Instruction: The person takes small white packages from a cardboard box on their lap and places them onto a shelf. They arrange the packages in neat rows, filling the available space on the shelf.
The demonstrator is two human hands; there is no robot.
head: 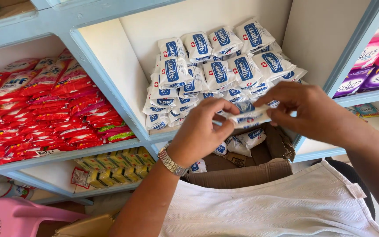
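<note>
A small white-and-blue packet (247,116) is held in the air just in front of the middle shelf compartment, above an open cardboard box (242,173). The left hand (200,131) pinches its left end between thumb and fingers; the right hand (305,109) pinches its right end, fingers curled close. Behind it, a stack of matching packets (218,72) fills the pale blue shelf (110,74). More packets lie in the box. Red sachets (44,109) crowd the left compartment, yellow packs (115,169) sit below, purple and pink packs (376,66) at right. Both forearms reach up from below, the left wrist wearing a metal watch (171,163).
</note>
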